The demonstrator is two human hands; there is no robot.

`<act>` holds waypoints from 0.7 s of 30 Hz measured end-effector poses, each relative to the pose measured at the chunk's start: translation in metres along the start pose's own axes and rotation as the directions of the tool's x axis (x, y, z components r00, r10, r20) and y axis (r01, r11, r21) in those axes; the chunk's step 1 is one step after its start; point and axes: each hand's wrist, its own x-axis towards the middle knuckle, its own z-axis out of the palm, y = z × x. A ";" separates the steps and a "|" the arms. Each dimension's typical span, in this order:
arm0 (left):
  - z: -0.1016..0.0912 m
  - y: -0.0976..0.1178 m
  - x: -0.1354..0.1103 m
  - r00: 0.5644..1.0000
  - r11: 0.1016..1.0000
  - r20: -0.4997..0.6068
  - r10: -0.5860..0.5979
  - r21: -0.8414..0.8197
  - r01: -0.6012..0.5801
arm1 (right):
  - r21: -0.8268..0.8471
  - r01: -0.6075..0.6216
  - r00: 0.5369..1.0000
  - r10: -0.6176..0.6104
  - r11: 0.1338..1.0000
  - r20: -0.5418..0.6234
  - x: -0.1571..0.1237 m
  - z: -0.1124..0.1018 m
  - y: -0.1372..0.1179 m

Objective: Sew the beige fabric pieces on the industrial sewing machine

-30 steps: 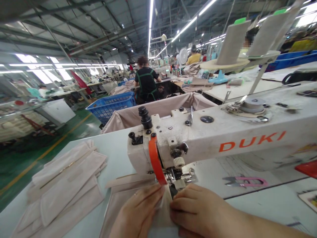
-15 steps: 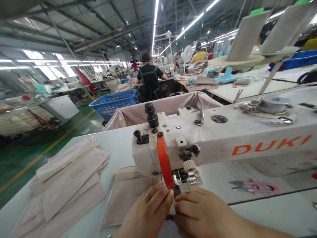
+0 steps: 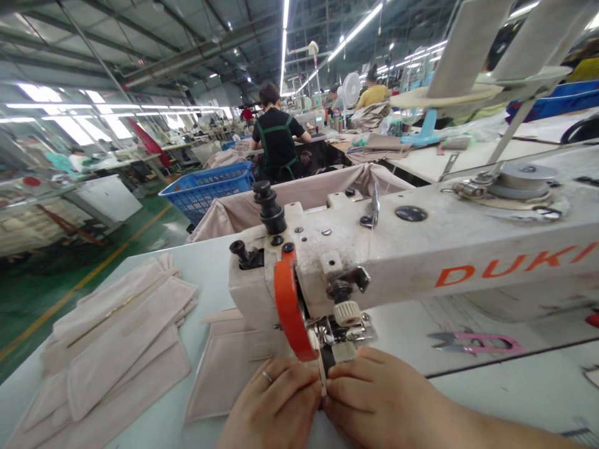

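A white DUKI sewing machine with an orange guard stands in front of me. My left hand and my right hand meet just below its presser foot. Both pinch a thin upright edge of beige fabric between their fingertips. A beige fabric piece lies flat under the machine head and reaches left of my left hand. A ring shows on a finger of my left hand.
A stack of beige fabric pieces lies on the table at left. Pink thread snips lie right of the needle. Behind the machine are a fabric-lined bin, a blue basket and a person in black.
The view shifted slightly. My hands drew closer together under the presser foot, and more of the beige piece now shows to the left of the machine head.
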 end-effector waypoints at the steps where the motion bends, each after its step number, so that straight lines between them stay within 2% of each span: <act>1: -0.002 0.000 0.001 1.000 1.000 0.012 -0.013 -0.027 0.013 | 0.003 0.000 1.000 0.000 1.000 0.004 0.000 -0.001 0.000; 5: -0.004 -0.001 0.003 0.999 0.994 -0.014 -0.038 -0.104 0.036 | 0.021 0.011 1.000 -0.011 1.000 0.028 0.001 -0.007 0.001; 10: 0.005 -0.001 0.002 1.000 0.998 -0.029 -0.012 -0.056 0.010 | 0.028 0.006 0.999 -0.006 1.000 0.032 0.000 -0.006 0.001; 13: 0.006 0.000 0.001 0.995 0.997 -0.092 -0.031 -0.068 0.025 | 0.033 0.006 0.999 -0.007 0.999 0.033 -0.001 -0.005 0.000; 15: 0.003 0.000 0.001 0.997 0.995 -0.067 -0.049 -0.095 0.042 | 0.037 0.006 0.999 -0.007 0.999 0.034 -0.001 -0.005 0.000; 18: -0.003 0.000 0.004 0.999 0.993 0.036 -0.037 -0.111 0.041 | 0.049 -0.005 0.999 0.002 0.999 0.045 0.000 -0.006 0.000; 21: -0.005 -0.001 0.005 0.999 0.997 0.045 -0.001 -0.077 0.005 | 0.085 -0.031 0.996 0.024 0.996 0.085 0.003 -0.009 0.000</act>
